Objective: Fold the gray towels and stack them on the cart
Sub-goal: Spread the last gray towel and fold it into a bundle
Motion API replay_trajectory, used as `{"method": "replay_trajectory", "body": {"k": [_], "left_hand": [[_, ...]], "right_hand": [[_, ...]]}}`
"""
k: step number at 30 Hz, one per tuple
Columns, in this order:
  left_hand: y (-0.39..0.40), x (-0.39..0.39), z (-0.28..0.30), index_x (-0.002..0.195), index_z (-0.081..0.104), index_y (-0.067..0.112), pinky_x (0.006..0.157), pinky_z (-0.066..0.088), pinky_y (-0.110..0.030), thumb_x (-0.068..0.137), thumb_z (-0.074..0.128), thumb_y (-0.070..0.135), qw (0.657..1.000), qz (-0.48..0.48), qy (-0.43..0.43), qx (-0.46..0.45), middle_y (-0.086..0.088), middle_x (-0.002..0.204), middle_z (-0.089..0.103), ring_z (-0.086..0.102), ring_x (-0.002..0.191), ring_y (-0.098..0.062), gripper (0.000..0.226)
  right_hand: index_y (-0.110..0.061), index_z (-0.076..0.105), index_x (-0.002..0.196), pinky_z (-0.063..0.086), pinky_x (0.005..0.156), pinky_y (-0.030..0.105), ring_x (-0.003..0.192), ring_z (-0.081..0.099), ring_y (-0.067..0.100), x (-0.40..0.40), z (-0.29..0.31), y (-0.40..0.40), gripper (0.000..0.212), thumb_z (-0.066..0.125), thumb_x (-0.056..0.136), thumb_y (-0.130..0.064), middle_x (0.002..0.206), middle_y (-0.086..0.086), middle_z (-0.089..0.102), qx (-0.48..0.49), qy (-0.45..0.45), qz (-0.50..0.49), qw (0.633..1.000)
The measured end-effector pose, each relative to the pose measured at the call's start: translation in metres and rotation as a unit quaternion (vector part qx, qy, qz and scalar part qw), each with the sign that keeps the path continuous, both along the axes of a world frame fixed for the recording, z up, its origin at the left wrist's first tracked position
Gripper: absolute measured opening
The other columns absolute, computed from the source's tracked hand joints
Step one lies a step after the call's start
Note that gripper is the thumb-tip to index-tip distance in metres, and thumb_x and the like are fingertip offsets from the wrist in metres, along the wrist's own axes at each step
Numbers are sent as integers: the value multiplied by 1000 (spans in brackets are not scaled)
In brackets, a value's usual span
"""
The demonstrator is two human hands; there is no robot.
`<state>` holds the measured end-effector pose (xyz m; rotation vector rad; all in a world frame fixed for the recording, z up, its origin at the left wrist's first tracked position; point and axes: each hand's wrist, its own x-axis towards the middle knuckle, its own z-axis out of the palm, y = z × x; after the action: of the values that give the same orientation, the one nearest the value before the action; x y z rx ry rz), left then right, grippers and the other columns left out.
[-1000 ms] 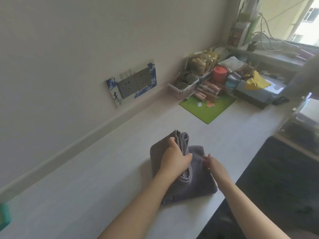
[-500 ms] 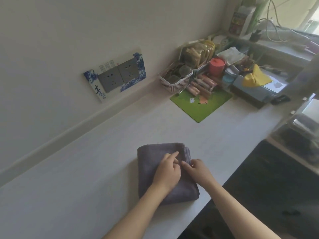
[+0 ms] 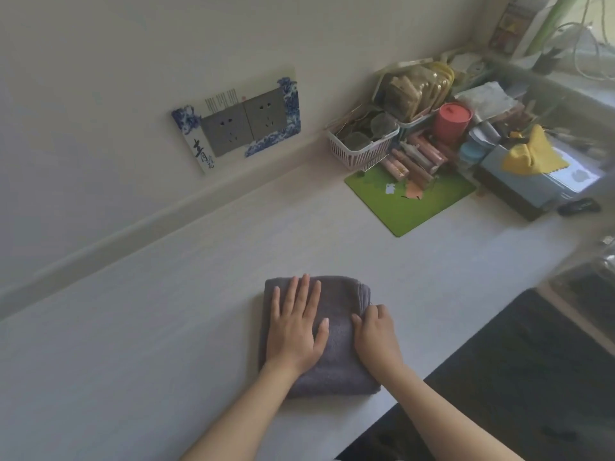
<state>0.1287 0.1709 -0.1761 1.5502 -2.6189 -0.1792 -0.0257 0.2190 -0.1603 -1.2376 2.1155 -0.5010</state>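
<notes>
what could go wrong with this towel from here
The towel lies close to the counter edge, so a careless pull could drag it off. The left hand presses it flat while the right hand holds its layered side; lifting by that side alone may let the folds open.

I read only dark brush-style characters on the blue-and-white socket surround point(image 3: 199, 151), lower left corner; I cannot decipher them. Its upper vertical text lines are too small to read.
</notes>
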Motion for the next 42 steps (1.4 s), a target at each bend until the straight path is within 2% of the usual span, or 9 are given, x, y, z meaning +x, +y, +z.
{"method": "replay_trajectory", "body": {"k": [4,7,10,13,18,23,28,35,42], "left_hand": [[3,9,4,146,34,14,115,7,-46,87,41,44,998,4,62,-5,-9,156,22,18,144,-23,66],[14,32,6,142,39,12,113,16,-35,81,50,41,962,157,219,35,-17,149,33,30,137,-28,68],[28,62,14,141,36,15,105,39,-35,78,67,43,810,327,400,278,-7,138,46,49,123,-18,76],[35,89,28,128,51,11,78,52,-25,66,80,47,652,379,502,424,-5,117,65,65,100,-15,77],[51,145,69,114,62,7,72,54,-30,75,73,36,505,411,581,488,-13,104,72,69,96,-26,51],[72,225,133,112,62,9,76,54,-34,73,75,34,500,406,641,418,-12,102,72,70,93,-26,49],[91,297,195,111,61,6,69,56,-29,67,68,27,525,387,695,304,-14,103,72,70,91,-23,50],[125,382,275,113,62,3,63,54,-26,79,69,13,515,428,734,113,-14,100,72,71,86,-22,36],[156,423,345,112,64,1,88,53,-45,75,71,12,480,430,764,-17,-21,103,70,67,97,-36,39]], "right_hand": [[-7,46,94,40,85,36,103,46,31,-1,4,3,26,45,95,-32,108,14,48,25,4,-5,1000],[-9,42,115,41,87,33,107,50,29,-4,11,7,40,53,91,-39,116,10,45,38,-73,-41,996],[-8,32,128,47,88,35,102,55,23,0,22,3,63,66,84,-37,115,6,51,66,-234,-103,964],[-3,48,112,54,79,38,90,64,24,13,28,-5,61,75,74,-42,101,9,64,123,-319,-102,934],[5,64,101,56,67,33,82,71,31,70,63,-19,49,73,77,-37,89,17,73,189,-423,-38,885],[1,61,110,55,71,36,92,69,33,152,104,-41,43,66,83,-33,98,19,71,183,-503,73,842],[-8,51,128,45,100,44,111,62,29,228,147,-67,47,64,87,-28,119,13,65,132,-539,237,797],[-7,50,128,48,98,43,112,61,28,342,244,-81,56,66,76,-23,122,13,63,60,-527,433,729],[-4,52,126,49,96,38,114,59,31,419,314,-83,53,62,77,-21,121,16,63,2,-536,533,655]]}}
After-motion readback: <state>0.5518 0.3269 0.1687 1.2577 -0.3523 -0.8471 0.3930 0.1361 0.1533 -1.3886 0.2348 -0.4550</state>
